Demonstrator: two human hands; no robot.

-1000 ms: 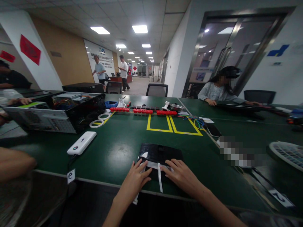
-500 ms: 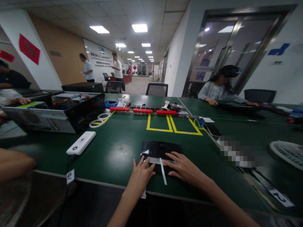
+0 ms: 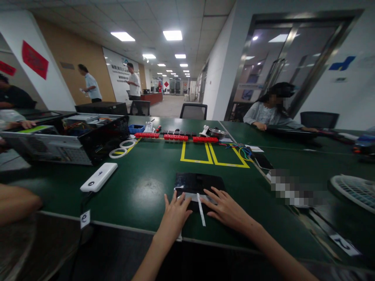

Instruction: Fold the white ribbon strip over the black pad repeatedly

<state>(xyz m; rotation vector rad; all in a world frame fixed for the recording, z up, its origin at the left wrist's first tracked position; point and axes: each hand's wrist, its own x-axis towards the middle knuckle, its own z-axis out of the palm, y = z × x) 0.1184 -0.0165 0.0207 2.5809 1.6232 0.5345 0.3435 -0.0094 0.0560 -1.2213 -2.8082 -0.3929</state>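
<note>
A flat black object (image 3: 200,181) lies on the green table near its front edge. A pale band runs across it, and a narrow white strip (image 3: 201,210) extends from the band toward the table edge. My left hand (image 3: 174,212) rests with spread fingers on the left part of the band. On the right part lies my right hand (image 3: 224,207), its fingers spread as well. Neither hand grips anything. The black object's lower part is partly covered by both hands.
An opened computer case (image 3: 67,136) stands at the left, with a white power bank (image 3: 99,177) nearer. Red racks (image 3: 175,137) and yellow tape outlines (image 3: 196,161) lie ahead. A phone (image 3: 262,160) and a white fan (image 3: 353,191) are right. A person (image 3: 268,109) sits across.
Both hands remain on the black object, with little visible movement. In the background, two standing people have moved left. The view has shifted slightly.
</note>
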